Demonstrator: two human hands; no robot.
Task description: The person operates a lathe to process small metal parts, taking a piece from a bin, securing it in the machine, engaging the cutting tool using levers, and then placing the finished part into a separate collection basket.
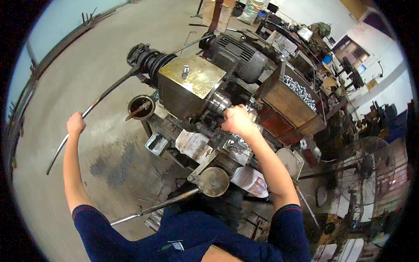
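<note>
My left hand (76,123) is closed round a long metal lever (97,101), which runs up to the dark pulley end of a lathe-like machine. Out in front, my right hand (238,120) is closed beside the round metal chuck (219,103); what its fingers hold, if anything, is hidden. The chuck sticks out of a boxy headstock (192,76) with an oily, brassy top. On that top stands a small shiny metal part (186,69). Below my right hand lies a metal slide block (235,148) with small metal bits around it.
A wooden-sided bin (288,102) full of small shiny metal parts stands right of the chuck. Behind the headstock sits a finned motor (238,56). A pot with a brush (142,107) is at the left. Nearer me are a round plate (214,181) on a bar and a fan (360,170).
</note>
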